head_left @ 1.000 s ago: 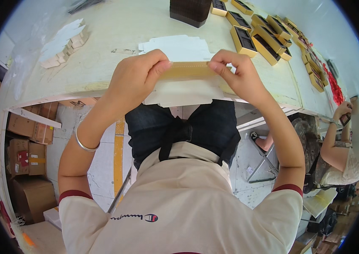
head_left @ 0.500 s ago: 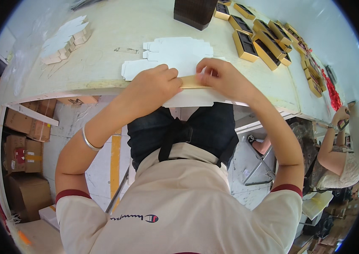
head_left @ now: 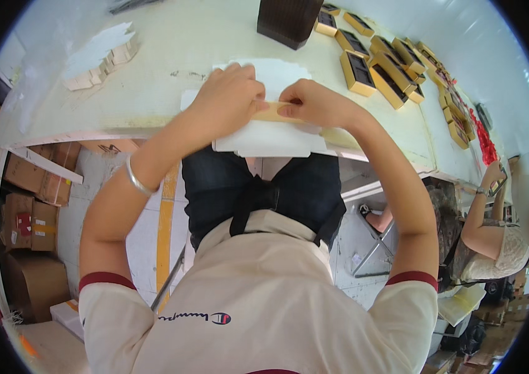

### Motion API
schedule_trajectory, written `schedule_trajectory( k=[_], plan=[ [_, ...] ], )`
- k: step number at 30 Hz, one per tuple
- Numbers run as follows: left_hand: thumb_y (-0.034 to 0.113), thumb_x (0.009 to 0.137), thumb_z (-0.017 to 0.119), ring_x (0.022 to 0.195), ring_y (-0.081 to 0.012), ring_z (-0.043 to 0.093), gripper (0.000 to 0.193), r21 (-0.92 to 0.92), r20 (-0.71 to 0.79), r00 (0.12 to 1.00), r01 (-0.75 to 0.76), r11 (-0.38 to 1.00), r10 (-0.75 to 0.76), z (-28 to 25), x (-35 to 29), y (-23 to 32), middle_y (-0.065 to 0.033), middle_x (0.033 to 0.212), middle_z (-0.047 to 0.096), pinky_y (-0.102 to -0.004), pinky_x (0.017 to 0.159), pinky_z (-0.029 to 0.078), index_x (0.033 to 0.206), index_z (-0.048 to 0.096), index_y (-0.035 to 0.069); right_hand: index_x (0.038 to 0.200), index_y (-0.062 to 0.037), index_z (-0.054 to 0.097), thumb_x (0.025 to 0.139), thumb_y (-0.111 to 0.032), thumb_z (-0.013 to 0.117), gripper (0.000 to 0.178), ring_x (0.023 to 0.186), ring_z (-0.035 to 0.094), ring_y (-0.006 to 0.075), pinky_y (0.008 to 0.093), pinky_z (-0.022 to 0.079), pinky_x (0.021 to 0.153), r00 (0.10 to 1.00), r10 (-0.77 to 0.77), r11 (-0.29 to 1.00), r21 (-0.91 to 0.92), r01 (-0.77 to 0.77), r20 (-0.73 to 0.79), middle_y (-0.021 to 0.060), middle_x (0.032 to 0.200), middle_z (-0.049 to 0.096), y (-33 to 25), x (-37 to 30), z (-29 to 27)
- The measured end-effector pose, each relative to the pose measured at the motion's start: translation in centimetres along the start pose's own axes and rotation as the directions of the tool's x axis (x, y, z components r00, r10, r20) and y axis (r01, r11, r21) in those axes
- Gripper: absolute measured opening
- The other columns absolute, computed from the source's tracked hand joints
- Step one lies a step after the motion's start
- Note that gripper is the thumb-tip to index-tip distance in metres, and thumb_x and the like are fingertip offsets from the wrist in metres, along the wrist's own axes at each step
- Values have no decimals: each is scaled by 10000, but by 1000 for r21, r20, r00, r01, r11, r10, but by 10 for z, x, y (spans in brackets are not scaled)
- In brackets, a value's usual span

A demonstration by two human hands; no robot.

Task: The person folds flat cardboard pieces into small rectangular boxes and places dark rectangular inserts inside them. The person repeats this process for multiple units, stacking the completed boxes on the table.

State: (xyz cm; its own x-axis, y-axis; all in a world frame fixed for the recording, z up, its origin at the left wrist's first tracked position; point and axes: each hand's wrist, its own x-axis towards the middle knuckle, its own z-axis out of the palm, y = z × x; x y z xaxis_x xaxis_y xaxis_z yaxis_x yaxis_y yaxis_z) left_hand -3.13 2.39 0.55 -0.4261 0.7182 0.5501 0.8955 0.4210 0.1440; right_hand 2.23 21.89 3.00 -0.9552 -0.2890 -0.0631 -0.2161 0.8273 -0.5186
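At the near edge of the table, a narrow gold strip [head_left: 271, 113] runs between my two hands. My left hand [head_left: 230, 93] is closed, with thumb and bent fingers on the strip's left end. The thumb and curled fingers of my right hand [head_left: 320, 105] pinch its right part. Toward my lap, a white die-cut card sheet [head_left: 267, 140] reaches past the table edge; I cannot tell whether it joins the strip. Behind my hands lie more flat white card blanks [head_left: 280, 71], partly covered by my fingers.
A dark brown block-shaped container [head_left: 287, 23] stands behind the blanks. Several gold boxes with dark inserts [head_left: 358, 73] lie at right, near red material [head_left: 488, 144]. At left is a stack of white blanks [head_left: 99, 55]. Another person [head_left: 489, 230] sits at far right.
My left hand has moved up and my right hand slightly left. The strip has shifted a little away from me, and the white sheet below it now shows farther left.
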Motion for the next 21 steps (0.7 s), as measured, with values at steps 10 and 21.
schedule_trajectory(
  k=[10,21],
  plan=[
    [400,905,567,835,-136,530,472,-924,342,821,382,-5,-457,-10,-4,38,-56,954,548,-287,722,457,1183,488,27,1036,17,583,782,-10,634,260,837,598,312,353,496,710,707,-460,888,-289,358,-538,175,936,579,-61,-38,36],
    [347,794,670,956,-186,544,566,-456,735,655,668,588,-173,-32,23,-31,-120,1041,571,-299,802,445,1183,509,-29,1047,-63,623,750,-202,667,330,1033,550,292,425,418,908,700,-683,619,-674,403,-209,115,1065,568,-9,-87,12]
  ],
)
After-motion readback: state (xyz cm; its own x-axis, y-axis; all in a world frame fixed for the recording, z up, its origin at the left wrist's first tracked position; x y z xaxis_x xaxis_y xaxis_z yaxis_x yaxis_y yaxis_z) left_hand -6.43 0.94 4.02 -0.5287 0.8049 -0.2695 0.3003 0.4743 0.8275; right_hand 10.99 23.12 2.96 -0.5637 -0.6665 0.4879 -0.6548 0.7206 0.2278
